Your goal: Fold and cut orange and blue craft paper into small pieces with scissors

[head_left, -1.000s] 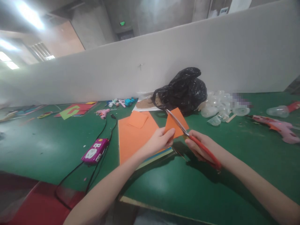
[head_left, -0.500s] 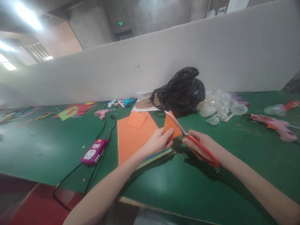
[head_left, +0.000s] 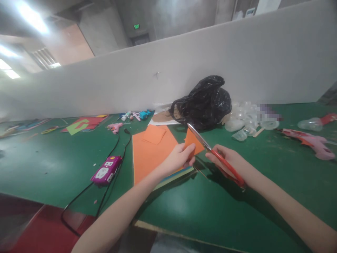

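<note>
A small orange paper piece (head_left: 193, 141) is pinched between the thumb and fingers of my left hand (head_left: 182, 156). My right hand (head_left: 226, 162) is wrapped round the red handles of the scissors (head_left: 226, 164), whose metal blades lie along the paper's upper right edge. The blades look nearly closed. Beneath my left hand and forearm lies a stack of coloured sheets with a large orange sheet (head_left: 150, 154) on top. A smaller orange piece (head_left: 154, 135) rests on that sheet near its back edge.
Behind my hands a black plastic bag (head_left: 206, 103) sits against the white partition (head_left: 118, 84). Clear plastic cups (head_left: 242, 121) and a pink glue gun (head_left: 313, 140) are to the right. To the left are a purple box (head_left: 107, 171) with black cables and another pink glue gun (head_left: 114, 128).
The scissor blades have shifted slightly right against the small orange paper and look closer together. My left hand keeps its hold, and the view has moved very slightly.
</note>
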Motion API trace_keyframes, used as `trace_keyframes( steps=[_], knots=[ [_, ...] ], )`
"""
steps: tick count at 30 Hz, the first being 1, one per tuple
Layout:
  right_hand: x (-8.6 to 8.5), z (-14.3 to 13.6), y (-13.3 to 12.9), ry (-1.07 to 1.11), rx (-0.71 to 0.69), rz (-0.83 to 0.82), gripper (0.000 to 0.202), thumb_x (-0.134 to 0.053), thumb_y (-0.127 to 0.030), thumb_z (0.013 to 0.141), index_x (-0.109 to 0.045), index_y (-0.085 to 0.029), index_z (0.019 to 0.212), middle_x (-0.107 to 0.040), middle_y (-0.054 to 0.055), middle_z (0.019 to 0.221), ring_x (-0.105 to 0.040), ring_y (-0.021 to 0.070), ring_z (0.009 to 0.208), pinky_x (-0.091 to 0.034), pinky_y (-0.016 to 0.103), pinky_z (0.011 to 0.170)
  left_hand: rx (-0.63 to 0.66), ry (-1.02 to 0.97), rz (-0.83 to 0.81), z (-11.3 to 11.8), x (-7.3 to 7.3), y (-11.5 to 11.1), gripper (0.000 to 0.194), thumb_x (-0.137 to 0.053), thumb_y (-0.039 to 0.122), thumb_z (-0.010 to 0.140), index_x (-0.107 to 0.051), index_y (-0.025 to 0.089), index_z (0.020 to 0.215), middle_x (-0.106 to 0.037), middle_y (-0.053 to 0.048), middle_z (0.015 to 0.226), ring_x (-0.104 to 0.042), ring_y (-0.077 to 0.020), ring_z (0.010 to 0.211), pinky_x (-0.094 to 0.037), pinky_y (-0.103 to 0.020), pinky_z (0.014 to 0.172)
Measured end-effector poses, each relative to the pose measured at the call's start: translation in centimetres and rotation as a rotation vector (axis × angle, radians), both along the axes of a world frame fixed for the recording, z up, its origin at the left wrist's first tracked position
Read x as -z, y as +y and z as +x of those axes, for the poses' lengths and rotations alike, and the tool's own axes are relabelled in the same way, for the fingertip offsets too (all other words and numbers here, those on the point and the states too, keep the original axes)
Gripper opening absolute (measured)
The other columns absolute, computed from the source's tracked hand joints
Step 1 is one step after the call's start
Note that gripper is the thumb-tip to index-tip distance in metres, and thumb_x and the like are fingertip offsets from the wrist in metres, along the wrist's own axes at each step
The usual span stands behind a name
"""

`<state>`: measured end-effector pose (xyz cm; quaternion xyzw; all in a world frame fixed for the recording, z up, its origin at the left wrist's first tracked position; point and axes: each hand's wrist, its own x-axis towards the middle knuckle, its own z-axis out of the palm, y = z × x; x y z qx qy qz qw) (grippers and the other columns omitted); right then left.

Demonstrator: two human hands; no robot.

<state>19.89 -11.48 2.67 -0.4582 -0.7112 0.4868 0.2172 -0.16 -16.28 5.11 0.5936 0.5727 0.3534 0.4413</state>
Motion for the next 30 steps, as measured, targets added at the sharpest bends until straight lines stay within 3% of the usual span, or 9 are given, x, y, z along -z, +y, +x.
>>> trace_keyframes(
  steps=[3,7,10,13,16,22,27,30],
  knots=[
    [0.4,0.2,0.8,-0.075,0.095,0.085,0.048,-0.061,-0.071,0.079,-0.042,-0.027,0.075,-0.044,-0.008,0.050,-0.046,0.0142,0.043,-0.036,0.027,0.043,-0.020,-0.007,0.018,-0.2,0.4,0.2,0.052,-0.037,0.048,0.098,-0.050,0.019,0.056,-0.052,0.002,0.051,-0.047,-0.0106,0.049,-0.041,-0.026,0.059],
    [-0.1,0.8,1.7,-0.390,0.213,0.246,0.047,-0.056,-0.072,0.080,-0.042,-0.027,0.079,-0.057,-0.002,0.061,-0.056,0.0208,0.054,-0.040,0.031,0.054,-0.046,-0.027,0.002,-0.5,0.7,0.6,0.035,-0.055,0.046,0.090,-0.049,0.020,0.067,-0.052,0.005,0.054,-0.050,-0.0115,0.051,-0.043,-0.027,0.060],
    [-0.5,1.2,2.0,-0.577,0.218,0.288,0.041,-0.048,-0.067,0.086,-0.043,-0.026,0.088,-0.066,0.004,0.076,-0.063,0.0260,0.064,-0.040,0.033,0.056,-0.039,-0.064,-0.014,-0.6,0.7,0.8,0.022,-0.067,0.037,0.083,-0.051,0.021,0.081,-0.050,0.008,0.054,-0.049,-0.0118,0.051,-0.042,-0.027,0.058],
    [-0.4,1.4,2.1,-0.657,0.176,0.303,0.036,-0.046,-0.061,0.090,-0.043,-0.025,0.090,-0.068,0.008,0.085,-0.066,0.0284,0.073,-0.041,0.033,0.058,-0.033,-0.107,-0.034,-0.5,0.7,0.8,0.024,-0.069,0.028,0.080,-0.053,0.021,0.095,-0.049,0.009,0.056,-0.045,-0.0108,0.048,-0.039,-0.026,0.053],
    [0.1,1.5,2.3,-0.664,0.145,0.322,0.035,-0.046,-0.059,0.092,-0.043,-0.025,0.090,-0.068,0.008,0.087,-0.066,0.0284,0.077,-0.041,0.033,0.059,-0.041,-0.120,-0.058,-0.6,0.7,0.8,0.026,-0.066,0.026,0.080,-0.052,0.020,0.102,-0.047,0.010,0.055,-0.043,-0.0105,0.046,-0.036,-0.025,0.050],
    [1.2,2.1,2.6,-0.615,0.079,0.393,0.030,-0.051,-0.055,0.091,-0.049,-0.025,0.091,-0.068,0.007,0.092,-0.065,0.0273,0.082,-0.043,0.034,0.063,-0.044,-0.064,-0.050,-0.7,0.9,1.0,0.019,-0.061,0.033,0.085,-0.048,0.022,0.094,-0.044,0.010,0.046,-0.043,-0.0118,0.045,-0.038,-0.026,0.053],
    [2.5,2.8,3.3,-0.507,0.034,0.577,0.037,-0.042,-0.053,0.093,-0.060,-0.021,0.095,-0.065,0.013,0.102,-0.063,0.0316,0.092,-0.047,0.043,0.080,0.019,-0.159,-0.094,-0.2,0.4,0.6,0.023,-0.055,0.037,0.090,-0.038,0.024,0.083,-0.042,0.010,0.054,-0.043,-0.0099,0.045,-0.037,-0.026,0.051],
    [2.2,2.6,3.5,-0.399,0.093,0.652,0.041,-0.042,-0.054,0.090,-0.065,-0.021,0.094,-0.066,0.015,0.106,-0.058,0.0378,0.106,-0.045,0.050,0.092,0.055,-0.190,-0.119,-0.1,0.4,0.4,0.024,-0.048,0.036,0.092,-0.034,0.024,0.077,-0.042,0.008,0.059,-0.044,-0.0087,0.045,-0.035,-0.026,0.050]
  ],
)
